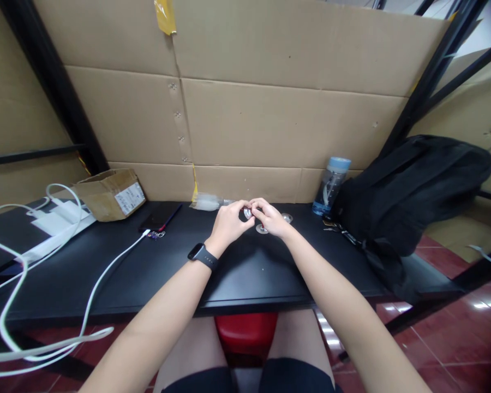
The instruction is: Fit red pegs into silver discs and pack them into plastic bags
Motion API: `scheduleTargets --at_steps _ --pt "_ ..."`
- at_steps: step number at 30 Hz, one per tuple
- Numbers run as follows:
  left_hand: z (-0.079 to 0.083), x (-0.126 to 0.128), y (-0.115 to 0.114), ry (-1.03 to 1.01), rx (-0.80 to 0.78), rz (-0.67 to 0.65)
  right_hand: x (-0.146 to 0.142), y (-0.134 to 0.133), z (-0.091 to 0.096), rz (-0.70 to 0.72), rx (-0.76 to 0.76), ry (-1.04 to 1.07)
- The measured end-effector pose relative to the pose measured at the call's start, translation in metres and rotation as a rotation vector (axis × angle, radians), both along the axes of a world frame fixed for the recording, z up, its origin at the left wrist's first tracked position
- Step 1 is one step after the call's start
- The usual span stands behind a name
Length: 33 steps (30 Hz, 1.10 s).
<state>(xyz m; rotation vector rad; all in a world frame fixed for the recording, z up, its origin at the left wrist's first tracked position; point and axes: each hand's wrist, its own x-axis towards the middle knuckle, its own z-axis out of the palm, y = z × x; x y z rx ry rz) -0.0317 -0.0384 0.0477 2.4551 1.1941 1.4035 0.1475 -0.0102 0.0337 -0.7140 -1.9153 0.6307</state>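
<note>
A person's bare arms reach up from the bottom of the frame across a black table (253, 278), seen from above. The left hand (230, 221) and right hand (270, 218) meet at the centre, thumbs and fingers curled closely together and holding a small shiny piece (247, 213) with a touch of red between their fingertips; its exact shape is too small to make out. A dark watch (202, 255) circles the left wrist. Just below the right hand lies a clear, round piece (262, 229) with some red on it, and a second round piece (287, 218) shows just beyond that hand's right edge.

Behind the hands, a clear plastic packet (207, 202) lies near the foot of a cardboard wall (249, 120). Left of centre are a flat dark object (159, 216) and a small trinket (157, 235). An open cardboard box (108, 195) sits farther left, with white cables (94, 289) looping down the left side of the frame. At right, a blue-lidded bottle (331, 185) stands beside a large black backpack (417, 191). A red stool (245, 332) shows at bottom centre, between the person's legs.
</note>
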Motion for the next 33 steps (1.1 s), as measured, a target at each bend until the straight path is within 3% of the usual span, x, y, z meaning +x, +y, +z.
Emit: scheduleTargets --at_steps 7,16,19,22,25,28,31,33 --pt "-0.002 -0.003 0.002 0.099 -0.032 0.166 0.003 0.003 -0.003 -0.036 0.034 -0.089" --pt "-0.013 -0.007 0.013 0.077 -0.019 0.141 0.004 0.002 -0.001 -0.004 -0.024 -0.078" --pt "-0.015 -0.008 0.016 0.078 -0.066 0.096 0.016 0.005 0.001 -0.091 -0.062 -0.081" --pt "-0.018 -0.01 0.019 0.095 -0.135 0.027 0.036 0.008 0.0 -0.218 -0.123 -0.236" --pt "-0.021 -0.011 0.021 0.113 -0.188 0.003 0.048 0.009 -0.003 -0.218 -0.201 -0.486" --pt "-0.023 -0.012 0.022 0.127 -0.229 -0.009 0.048 0.007 -0.005 -0.191 -0.22 -0.582" --pt "-0.022 -0.013 0.022 0.134 -0.264 0.039 0.039 0.005 -0.003 -0.183 -0.208 -0.531" --pt "-0.021 -0.013 0.022 0.117 -0.298 0.081 0.031 0.004 -0.002 -0.157 -0.266 -0.378"
